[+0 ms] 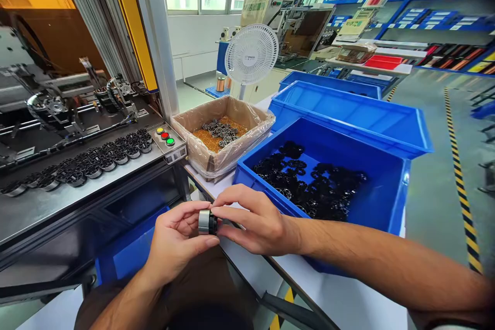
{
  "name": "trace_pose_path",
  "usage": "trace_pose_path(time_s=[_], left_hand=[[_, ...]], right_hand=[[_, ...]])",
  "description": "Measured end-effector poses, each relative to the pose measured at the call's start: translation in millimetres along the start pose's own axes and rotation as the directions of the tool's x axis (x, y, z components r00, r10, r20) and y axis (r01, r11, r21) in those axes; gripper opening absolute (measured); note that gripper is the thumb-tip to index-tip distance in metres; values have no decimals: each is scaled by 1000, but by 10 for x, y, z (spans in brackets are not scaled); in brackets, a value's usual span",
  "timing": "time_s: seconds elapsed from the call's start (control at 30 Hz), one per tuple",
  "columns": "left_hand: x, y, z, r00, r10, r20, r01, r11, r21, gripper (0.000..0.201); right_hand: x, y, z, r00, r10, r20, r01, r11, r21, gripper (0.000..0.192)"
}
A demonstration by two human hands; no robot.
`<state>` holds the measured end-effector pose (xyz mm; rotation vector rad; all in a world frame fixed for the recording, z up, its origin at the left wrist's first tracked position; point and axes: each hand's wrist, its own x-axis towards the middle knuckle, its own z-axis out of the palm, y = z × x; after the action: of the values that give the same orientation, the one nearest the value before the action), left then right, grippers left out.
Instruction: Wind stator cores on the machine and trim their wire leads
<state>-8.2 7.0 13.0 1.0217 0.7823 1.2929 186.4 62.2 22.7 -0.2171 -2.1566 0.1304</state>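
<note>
Factory benches fill my view, with a grey machine deck (pixel 58 201) at left and a white table (pixel 340 299) at lower right. My left hand (pixel 174 240) pinches a small metal-and-black ring part (pixel 208 221) at lower centre, and my right hand (pixel 257 221) closes its fingertips on the black end, both gripping it, apparently so the two halves line up. Just above, one near blue bin (pixel 386 191) holds loose black pieces within easy reach; I count three blue bins in a row. One lined cardboard box (pixel 222 136) holds more rings. A row of rings (pixel 93 160) sits on the deck, too many to count. One white fan (pixel 251 54) stands behind.
</note>
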Motion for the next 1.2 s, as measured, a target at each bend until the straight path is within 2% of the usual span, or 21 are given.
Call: trace_pose_path(time_s=[0.13, 0.33, 0.43, 0.73, 0.93, 1.03, 1.1, 1.13, 1.17, 1.2], left_hand=[[15, -19, -12, 999, -40, 35, 41, 999, -35, 46], [28, -46, -12, 1000, -9, 12, 9, 999, -37, 46], [30, -49, -14, 1000, -13, 16, 13, 999, -43, 45], [18, -38, -19, 998, -29, 58, 32, 998, -51, 48], [16, -38, -27, 999, -43, 29, 43, 999, 25, 47], [6, -62, -56, 998, -51, -34, 55, 991, 126, 47], [9, -73, -86, 997, -66, -49, 75, 971, 229, 47], [12, -74, -103, 997, -64, -49, 75, 957, 281, 47], [17, -72, -122, 997, -54, -52, 68, 942, 329, 46], [22, -69, -143, 997, -40, -62, 60, 928, 367, 46]], right_hand=[[-3, 15, 18, 1000, -12, -2, 11, 1000, -10, 40], [-46, 34, 43, 998, -48, 26, 49, 999, -18, 37], [-47, 36, 45, 999, -48, 23, 49, 999, -19, 39], [-26, 27, 30, 997, -72, 27, 74, 995, -67, 31], [-7, 47, 13, 992, -122, 37, 126, 983, -137, 27], [20, 29, 44, 985, -168, 51, 175, 960, -221, 28], [58, 104, 41, 979, -183, 88, 199, 953, -229, 29], [79, 187, 7, 981, -150, 121, 174, 962, -211, 31], [96, 303, -59, 985, -58, 162, 92, 974, -209, 33], [105, 449, -161, 972, 121, 203, -68, 966, -250, 35]])
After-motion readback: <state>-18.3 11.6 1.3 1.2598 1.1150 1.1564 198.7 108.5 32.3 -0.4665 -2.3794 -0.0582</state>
